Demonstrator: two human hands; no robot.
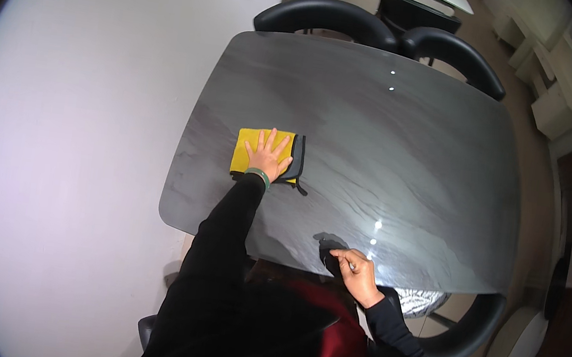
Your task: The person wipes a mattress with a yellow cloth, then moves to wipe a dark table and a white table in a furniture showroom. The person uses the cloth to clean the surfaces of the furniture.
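My left hand (266,157) lies flat on the yellow cloth (265,153), fingers spread, pressing rather than gripping it. The cloth sits on the worktop (406,144), near its left edge. My right hand (358,273) rests curled at the near edge, holding nothing. With only a flat palm on it, the cloth could bunch or slide off that left edge.

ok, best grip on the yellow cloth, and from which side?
Probably the right edge of the yellow cloth, from above: the left hand lies flat on its middle, while the grey-trimmed layers there lie uncovered on the grey table.
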